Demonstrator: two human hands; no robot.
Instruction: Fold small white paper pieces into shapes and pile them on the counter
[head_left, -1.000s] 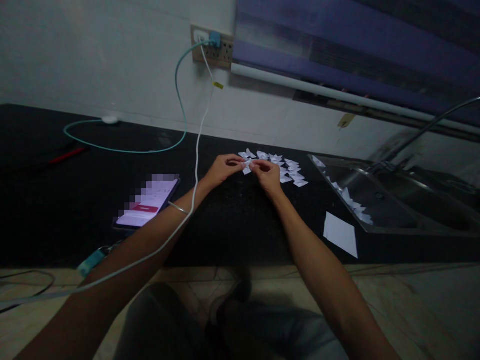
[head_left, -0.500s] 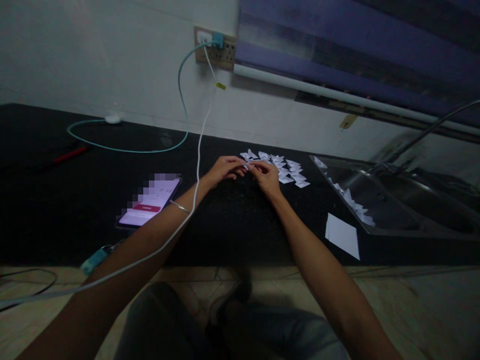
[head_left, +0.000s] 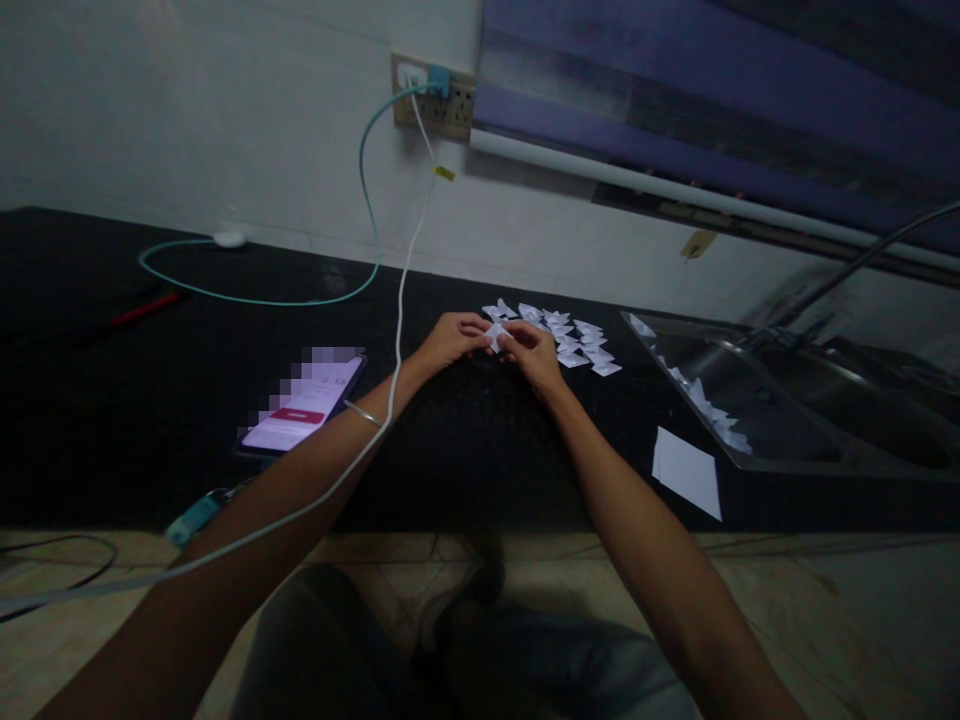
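Between my two hands is a small folded piece of white paper (head_left: 497, 337), held just above the black counter (head_left: 465, 450). My left hand (head_left: 454, 339) pinches its left side with thumb and fingers. On the right side, my right hand (head_left: 531, 352) grips it the same way. Close behind and to the right of my right hand lie several folded white paper pieces (head_left: 592, 345) in rows on the counter. A small stack of flat white paper sheets (head_left: 686, 473) rests farther right, near the counter's front edge.
A phone (head_left: 300, 405) lies beside my left forearm, with a white cable (head_left: 401, 310) crossing over that arm. More folded papers (head_left: 709, 405) line the left rim of the metal sink (head_left: 795, 410). A teal cable (head_left: 262, 300) loops at the back left, near a red object (head_left: 146, 309).
The paper between my fingers has turned so that more of its white face shows. My left fingers have closed in around it. The other things lie as before.
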